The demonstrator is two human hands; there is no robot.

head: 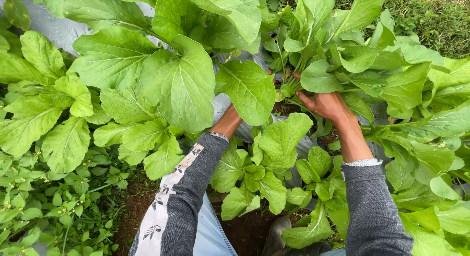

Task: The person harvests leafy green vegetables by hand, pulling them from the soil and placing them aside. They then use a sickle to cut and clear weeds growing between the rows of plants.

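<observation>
The right hand [327, 105] is closed around the stalk base of a mustard green plant [338, 55] growing through silver plastic mulch [223, 106]. The left hand [235, 114] is hidden under a leaf, grip unclear. Pulling needs a firm low hold.

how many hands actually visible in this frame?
1 clearly. The right hand grips the stalk base of a leafy green plant right of centre. The left hand is hidden behind a large leaf; only its wrist and grey sleeve show.
</observation>
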